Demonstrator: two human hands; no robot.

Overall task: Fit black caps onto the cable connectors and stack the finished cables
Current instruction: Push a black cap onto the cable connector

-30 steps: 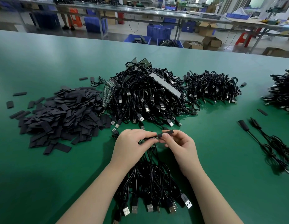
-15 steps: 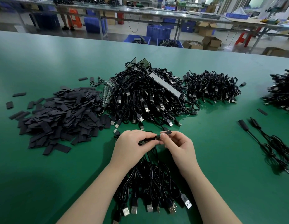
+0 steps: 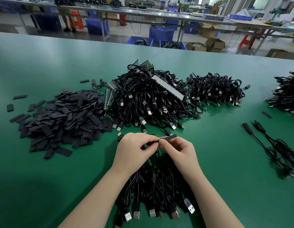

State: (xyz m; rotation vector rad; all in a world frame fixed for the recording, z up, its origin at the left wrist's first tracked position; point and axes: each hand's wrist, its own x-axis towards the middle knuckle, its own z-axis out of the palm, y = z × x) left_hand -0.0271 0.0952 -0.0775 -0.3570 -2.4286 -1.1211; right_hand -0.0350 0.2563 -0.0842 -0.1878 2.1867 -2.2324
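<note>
Both hands meet above the green surface (image 3: pixel 208 153), left hand (image 3: pixel 134 149) pinching a cable end (image 3: pixel 145 146) steady while right hand (image 3: pixel 177 149) fingers pinch the black cap (image 3: pixel 168 137), seemingly sliding it on, spare caps (image 3: pixel 60 122) heaped within reach.

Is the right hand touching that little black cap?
Touching. The head view shows the right hand pinching the black cap between thumb and fingertip, while the left hand holds the cable end.
</note>
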